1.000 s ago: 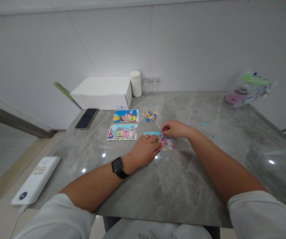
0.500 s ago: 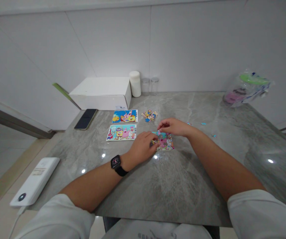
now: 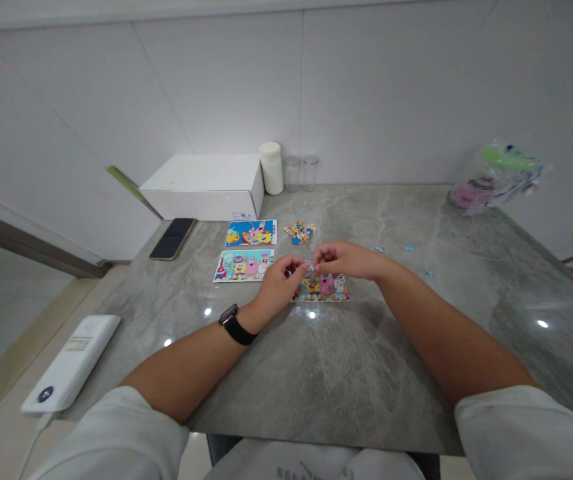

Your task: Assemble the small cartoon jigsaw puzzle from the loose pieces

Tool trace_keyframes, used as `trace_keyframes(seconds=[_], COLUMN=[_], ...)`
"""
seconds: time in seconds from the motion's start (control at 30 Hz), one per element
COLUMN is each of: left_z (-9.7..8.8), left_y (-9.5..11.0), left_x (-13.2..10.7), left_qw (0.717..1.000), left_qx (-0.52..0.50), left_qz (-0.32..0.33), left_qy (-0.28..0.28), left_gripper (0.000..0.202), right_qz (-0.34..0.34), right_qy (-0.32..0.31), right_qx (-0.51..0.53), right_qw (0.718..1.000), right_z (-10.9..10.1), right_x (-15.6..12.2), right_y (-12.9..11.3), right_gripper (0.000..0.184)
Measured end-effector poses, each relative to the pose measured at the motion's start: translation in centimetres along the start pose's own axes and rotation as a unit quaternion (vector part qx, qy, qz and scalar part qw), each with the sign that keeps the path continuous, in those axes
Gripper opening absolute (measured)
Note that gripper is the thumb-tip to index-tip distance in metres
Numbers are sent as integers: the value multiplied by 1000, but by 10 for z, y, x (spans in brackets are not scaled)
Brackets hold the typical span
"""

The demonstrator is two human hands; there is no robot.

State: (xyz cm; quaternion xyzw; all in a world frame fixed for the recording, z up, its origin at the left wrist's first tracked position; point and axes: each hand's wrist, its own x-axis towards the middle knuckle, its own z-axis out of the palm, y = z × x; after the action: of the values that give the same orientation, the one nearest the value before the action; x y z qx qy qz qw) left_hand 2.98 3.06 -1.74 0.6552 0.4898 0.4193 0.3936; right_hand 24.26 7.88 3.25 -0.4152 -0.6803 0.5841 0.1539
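Note:
A partly assembled jigsaw puzzle (image 3: pixel 327 287) with cartoon figures lies on the grey table. Over its upper edge, a small pale jigsaw piece (image 3: pixel 309 266) is between the fingertips of both hands. My left hand (image 3: pixel 282 277), with a black watch on the wrist, is closed in a pinch at the piece's left side and covers the puzzle's left part. From the right, my right hand (image 3: pixel 339 259) pinches the piece too, its fingers curled. Left of the puzzle lie a cartoon picture card (image 3: pixel 244 267) and, behind it, a bluer picture card (image 3: pixel 250 233).
A heap of loose jigsaw pieces (image 3: pixel 300 232) lies behind the hands; several stray pieces (image 3: pixel 409 249) lie to the right. At the back stand a white box (image 3: pixel 201 183), a white bottle (image 3: pixel 271 169) and two clear jars (image 3: pixel 310 175). Left are a phone (image 3: pixel 172 239) and power bank (image 3: pixel 70 365).
My left hand has lifted off the puzzle's left side and moved up to meet the right fingertips. My right hand has shifted slightly left and down. More of the puzzle's lower left shows.

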Motion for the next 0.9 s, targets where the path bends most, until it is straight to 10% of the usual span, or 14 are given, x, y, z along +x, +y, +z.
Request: trace_keyframes(seconds=[0.57, 0.9], left_z=[1, 4], left_y=[5, 9], left_x=[-4, -19], left_qw=[992, 895], left_qx=[101, 329], left_qz=[52, 223], left_qy=[-56, -204], left_gripper=[21, 22], right_qz=[-36, 29], right_qy=[46, 54], right_qx=[-141, -210], right_qw=[988, 976], right_z=[-12, -28], right_x=[-1, 12], right_y=[3, 32], right_gripper=[19, 16])
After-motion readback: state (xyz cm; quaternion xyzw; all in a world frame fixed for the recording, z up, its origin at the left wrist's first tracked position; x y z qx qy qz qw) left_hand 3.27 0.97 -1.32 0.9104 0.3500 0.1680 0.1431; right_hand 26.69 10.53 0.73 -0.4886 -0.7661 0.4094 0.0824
